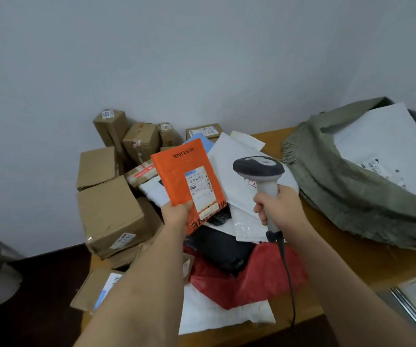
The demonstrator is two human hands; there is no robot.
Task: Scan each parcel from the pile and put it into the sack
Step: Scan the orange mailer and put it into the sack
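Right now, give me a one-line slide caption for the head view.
Left hand holds an orange parcel up to the scanner gripped by the right hand, sack open alongside.

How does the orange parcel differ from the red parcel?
The orange parcel is held up by the left hand; the red parcel lies in the pile. The orange one is flat and stiff and shows a label; the red one is crumpled, with no label in view. Both are soft mailers.
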